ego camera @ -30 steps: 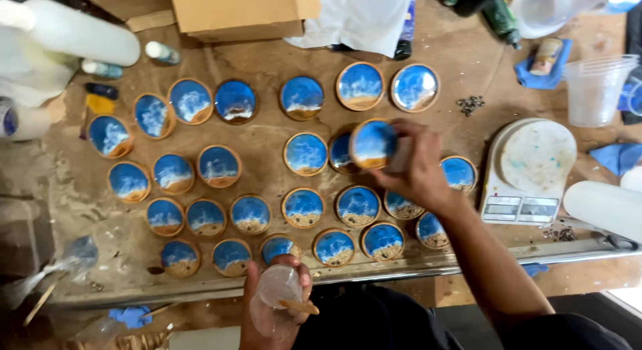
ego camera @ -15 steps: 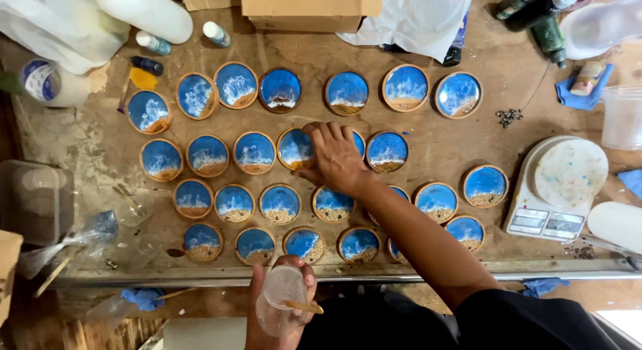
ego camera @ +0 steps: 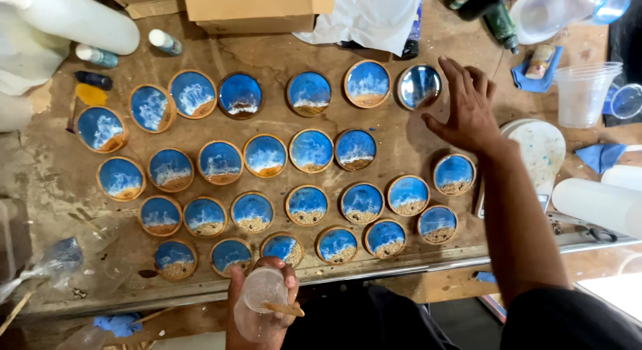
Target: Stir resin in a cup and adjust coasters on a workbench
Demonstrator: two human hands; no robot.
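My right hand (ego camera: 468,112) hovers spread wide, fingers splayed, holding nothing; the nearest coaster (ego camera: 419,86) lies just beyond my thumb, at the end of the far row. My left hand (ego camera: 262,303) grips a clear cup (ego camera: 263,291) with a stick (ego camera: 283,310) pinned against it, close to my body, below the near row of coasters. To do this well, I judge I should lower the right hand onto the wooden rim only, keeping fingertips off the glossy blue face, and hold the cup level meanwhile.
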